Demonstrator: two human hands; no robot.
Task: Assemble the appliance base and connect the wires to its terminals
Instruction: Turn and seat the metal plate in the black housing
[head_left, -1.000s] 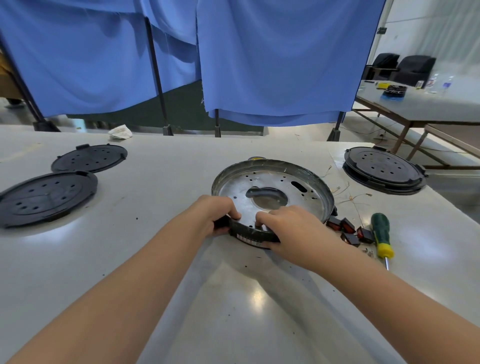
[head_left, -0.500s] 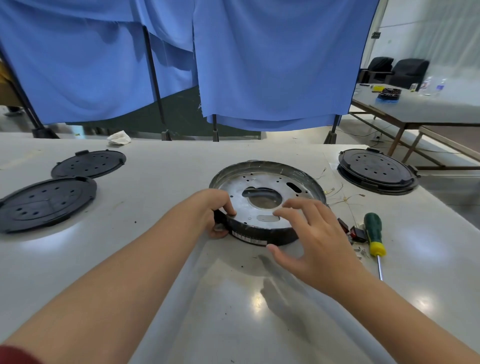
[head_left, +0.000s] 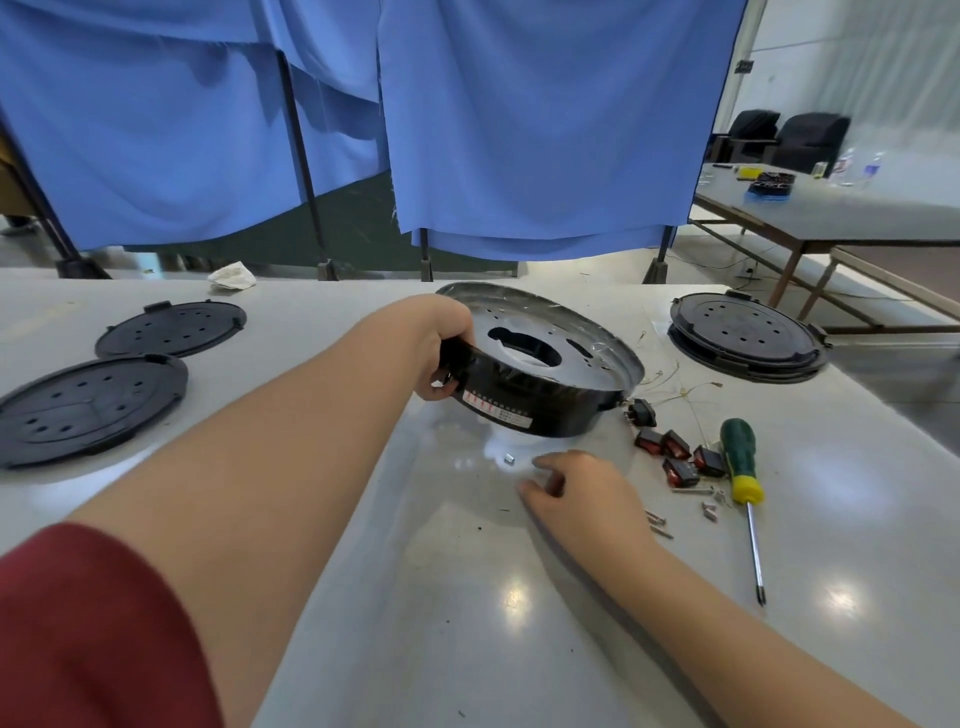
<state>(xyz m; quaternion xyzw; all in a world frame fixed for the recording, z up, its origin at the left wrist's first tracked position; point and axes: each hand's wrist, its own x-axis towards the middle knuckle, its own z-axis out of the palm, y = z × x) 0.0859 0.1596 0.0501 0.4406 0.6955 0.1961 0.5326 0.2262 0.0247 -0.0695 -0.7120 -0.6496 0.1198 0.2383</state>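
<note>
The round appliance base (head_left: 545, 400), black-walled with a metal plate inside, is tilted up at its near left side off the white table (head_left: 467, 597). My left hand (head_left: 441, 353) grips that raised left rim. My right hand (head_left: 576, 488) hovers low over the table in front of the base, fingers loosely curled, holding nothing. A small metal piece (head_left: 509, 458) lies on the table just beyond its fingertips, under the lifted edge. Thin wires (head_left: 680, 389) trail from the base's right side. Several red-and-black switches (head_left: 675, 457) lie beside it.
A green-handled screwdriver (head_left: 740, 467) and loose screws (head_left: 709, 506) lie to the right. Two black perforated covers (head_left: 88, 405) (head_left: 171, 327) sit at the left, a stacked one (head_left: 743, 338) at the far right. Blue curtains hang behind; another table (head_left: 857, 208) stands further right.
My left hand has tipped the base's near left side up off the table. My right hand left the rim and dropped to the table in front of it.
</note>
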